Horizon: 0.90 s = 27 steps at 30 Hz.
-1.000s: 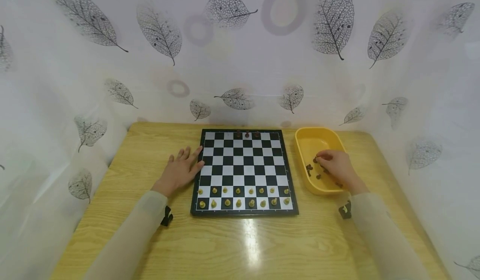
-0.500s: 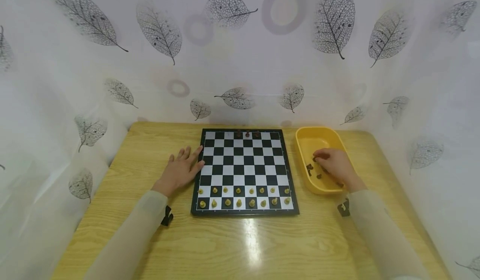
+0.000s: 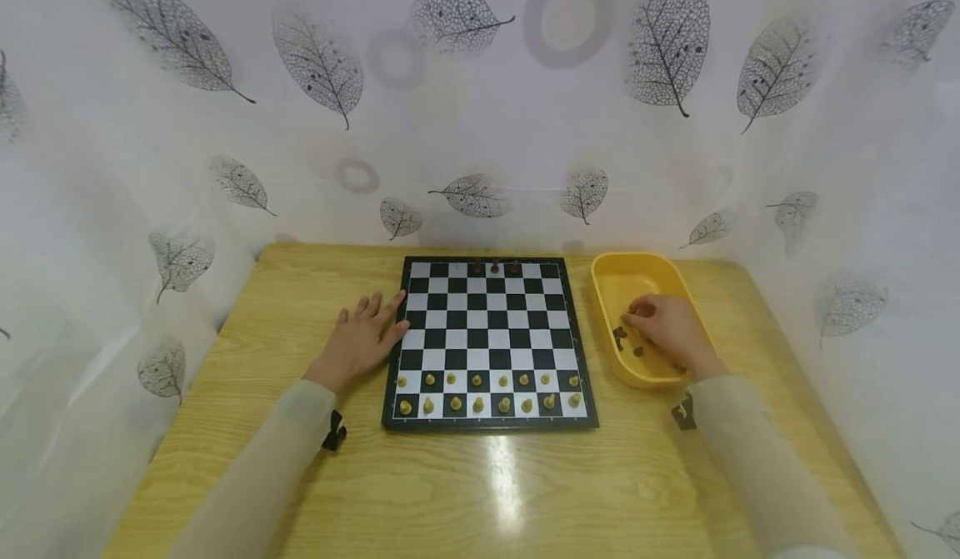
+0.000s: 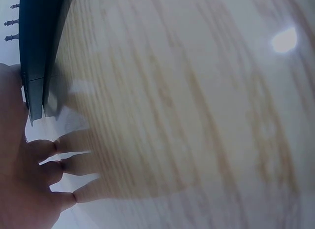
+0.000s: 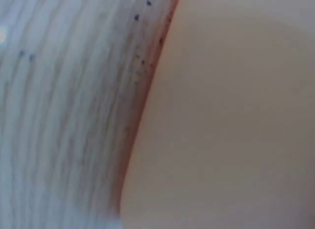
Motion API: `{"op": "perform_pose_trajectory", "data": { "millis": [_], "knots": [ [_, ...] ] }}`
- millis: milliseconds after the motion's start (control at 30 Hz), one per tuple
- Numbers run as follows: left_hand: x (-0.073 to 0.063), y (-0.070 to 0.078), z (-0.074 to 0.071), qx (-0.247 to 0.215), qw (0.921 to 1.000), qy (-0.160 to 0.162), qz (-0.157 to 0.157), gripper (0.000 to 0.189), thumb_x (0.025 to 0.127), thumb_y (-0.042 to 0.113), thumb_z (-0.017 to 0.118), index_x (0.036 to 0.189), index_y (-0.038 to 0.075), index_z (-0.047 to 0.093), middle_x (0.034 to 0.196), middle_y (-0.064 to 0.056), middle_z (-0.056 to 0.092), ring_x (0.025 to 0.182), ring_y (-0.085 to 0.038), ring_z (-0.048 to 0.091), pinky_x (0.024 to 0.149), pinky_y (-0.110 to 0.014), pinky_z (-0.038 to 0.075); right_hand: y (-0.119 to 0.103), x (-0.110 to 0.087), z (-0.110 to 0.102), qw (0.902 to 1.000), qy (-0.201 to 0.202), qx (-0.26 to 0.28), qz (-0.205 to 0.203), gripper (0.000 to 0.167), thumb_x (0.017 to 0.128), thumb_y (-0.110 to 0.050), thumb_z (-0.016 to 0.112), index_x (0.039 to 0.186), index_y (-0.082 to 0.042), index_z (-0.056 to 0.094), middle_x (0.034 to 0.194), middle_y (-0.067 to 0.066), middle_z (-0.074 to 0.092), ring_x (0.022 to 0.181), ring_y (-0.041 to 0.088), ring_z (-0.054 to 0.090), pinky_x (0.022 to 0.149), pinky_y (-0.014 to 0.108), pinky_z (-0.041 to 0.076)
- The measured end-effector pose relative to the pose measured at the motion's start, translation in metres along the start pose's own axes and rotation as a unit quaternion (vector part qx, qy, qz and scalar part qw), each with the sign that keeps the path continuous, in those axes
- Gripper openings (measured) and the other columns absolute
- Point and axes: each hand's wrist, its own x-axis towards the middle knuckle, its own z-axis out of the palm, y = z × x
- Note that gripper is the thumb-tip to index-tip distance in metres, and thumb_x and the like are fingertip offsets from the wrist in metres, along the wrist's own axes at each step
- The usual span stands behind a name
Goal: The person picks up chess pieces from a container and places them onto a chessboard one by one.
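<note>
In the head view, my left hand [image 3: 356, 344] lies with fingers spread at the left edge of the chessboard [image 3: 487, 427], its thumb and forefinger touching the frame. The left wrist view has the fingertips on the tabletop beside the board's dark side [image 4: 42, 47]. My right hand [image 3: 671, 331] reaches into the yellow tray [image 3: 597, 292], thumb and fingers pinching a small dark chess piece that they mostly cover. Several dark chess pieces [image 3: 618, 336] lie on the tray's floor. In the right wrist view the tray's wall [image 5: 221, 111] fills most of the picture.
Two rows of yellow chess pieces [image 3: 477, 405] stand on the near side of the board. Dark red chess pieces [image 3: 495, 267] are on its far row. Behind the wooden table [image 3: 420, 492] hangs a leaf-patterned curtain [image 3: 480, 126].
My right hand has shifted slightly left in the tray, and the dark chess piece at its fingertips is now mostly covered. The left hand stays where it was.
</note>
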Motion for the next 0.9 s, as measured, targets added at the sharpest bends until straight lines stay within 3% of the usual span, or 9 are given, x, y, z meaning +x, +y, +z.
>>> {"op": "perform_pose_trajectory", "data": {
  "millis": [333, 500, 733, 900],
  "knots": [
    [0.0009, -0.001, 0.0026, 0.003, 1.0, 0.006, -0.001, 0.072, 0.11, 0.063, 0.028, 0.171, 0.027, 0.015, 0.173, -0.027, 0.014, 0.16, -0.053, 0.015, 0.125, -0.077, 0.009, -0.0059, 0.0008, 0.0023, 0.9998, 0.003, 0.002, -0.022, 0.036, 0.101, -0.021, 0.07, 0.127, 0.004, 0.07, 0.122, 0.025, 0.075, 0.104, 0.035, 0.07, 0.099, 0.054, 0.057],
    [0.0011, -0.0007, 0.0026, 0.004, 1.0, 0.005, -0.001, 0.072, 0.11, 0.063, 0.028, 0.171, 0.027, 0.015, 0.173, -0.027, 0.014, 0.16, -0.053, 0.015, 0.125, -0.077, 0.01, -0.006, 0.0006, 0.0033, 0.9996, -0.004, 0.022, -0.015, 0.043, 0.101, -0.02, 0.069, 0.134, 0.006, 0.064, 0.123, 0.027, 0.073, 0.108, 0.037, 0.071, 0.098, 0.054, 0.058],
    [0.0001, -0.0001, 0.0007, 0.001, 1.0, 0.004, -0.002, 0.072, 0.11, 0.062, 0.029, 0.171, 0.027, 0.015, 0.173, -0.027, 0.015, 0.16, -0.052, 0.015, 0.125, -0.077, 0.01, -0.0044, 0.001, 0.0048, 0.999, 0.001, 0.043, -0.01, 0.039, 0.1, -0.017, 0.071, 0.129, 0.008, 0.066, 0.124, 0.029, 0.073, 0.111, 0.04, 0.071, 0.099, 0.054, 0.059],
    [0.0003, 0.0, 0.0022, 0.004, 1.0, 0.005, -0.001, 0.072, 0.11, 0.063, 0.029, 0.171, 0.027, 0.015, 0.173, -0.028, 0.015, 0.16, -0.053, 0.015, 0.125, -0.077, 0.01, -0.0038, 0.0011, 0.0042, 0.9988, 0.002, 0.049, 0.0, 0.035, 0.1, -0.017, 0.071, 0.126, 0.005, 0.069, 0.122, 0.026, 0.074, 0.106, 0.035, 0.071, 0.096, 0.051, 0.06]
  ]
}}
